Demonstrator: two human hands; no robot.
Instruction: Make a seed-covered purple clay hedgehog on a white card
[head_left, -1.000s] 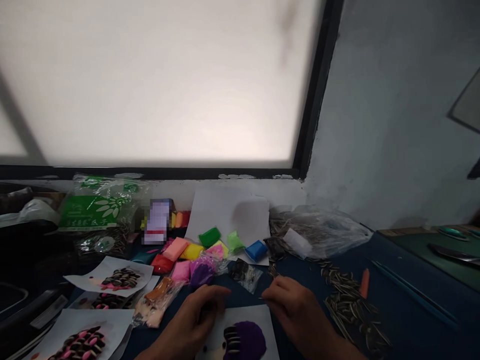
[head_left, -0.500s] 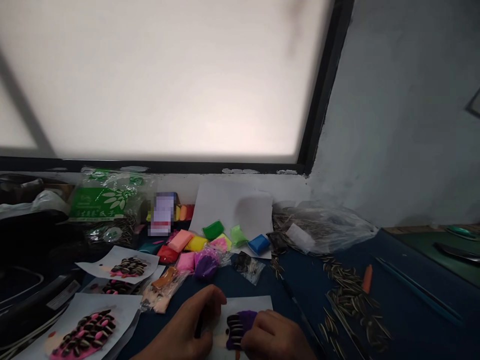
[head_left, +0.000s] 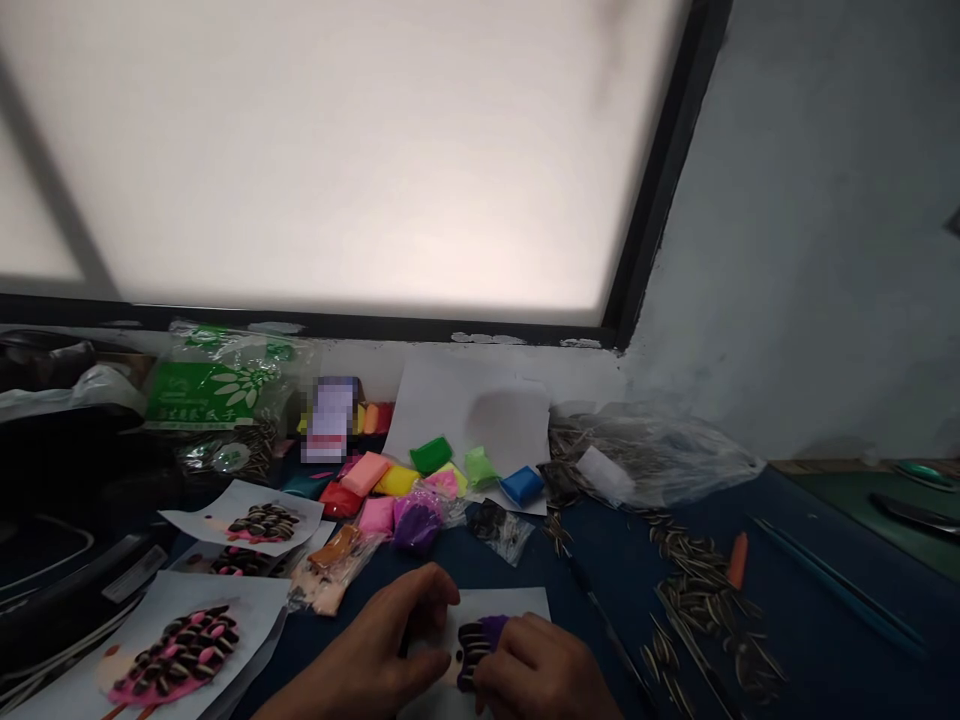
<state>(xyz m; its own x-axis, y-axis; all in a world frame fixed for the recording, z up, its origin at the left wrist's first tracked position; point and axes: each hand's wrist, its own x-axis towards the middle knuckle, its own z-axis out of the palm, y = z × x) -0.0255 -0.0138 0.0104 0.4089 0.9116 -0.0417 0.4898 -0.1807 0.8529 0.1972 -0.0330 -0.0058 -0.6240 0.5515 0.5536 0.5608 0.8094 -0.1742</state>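
Note:
A small white sheet of paper [head_left: 517, 601] lies in front of me, with purple clay [head_left: 493, 627] on it. Rows of striped sunflower seeds [head_left: 472, 650] are set into the clay's left part. My right hand [head_left: 544, 670] is closed over the clay's right side, fingertips pinched at the seeds. Whatever sits between those fingertips is hidden. At the sheet's left edge rests my left hand [head_left: 390, 640], its thumb and forefinger apart in a curve, with nothing seen between them. Its other fingers are mostly hidden. Loose sunflower seeds [head_left: 701, 590] lie in a pile at right.
Finished-looking seed pictures on paper [head_left: 255, 600] lie at left. Colourful clay packets [head_left: 397, 480] spread across the middle, below a leaning white sheet [head_left: 450, 400]. A dark pen-like stick [head_left: 600, 610], an orange stick [head_left: 738, 560] and blue tweezers [head_left: 832, 580] lie at right.
The view has shifted slightly, so the table things sit a little further right. My right hand has moved slightly left over the seeds; my left hand keeps its place by the paper.

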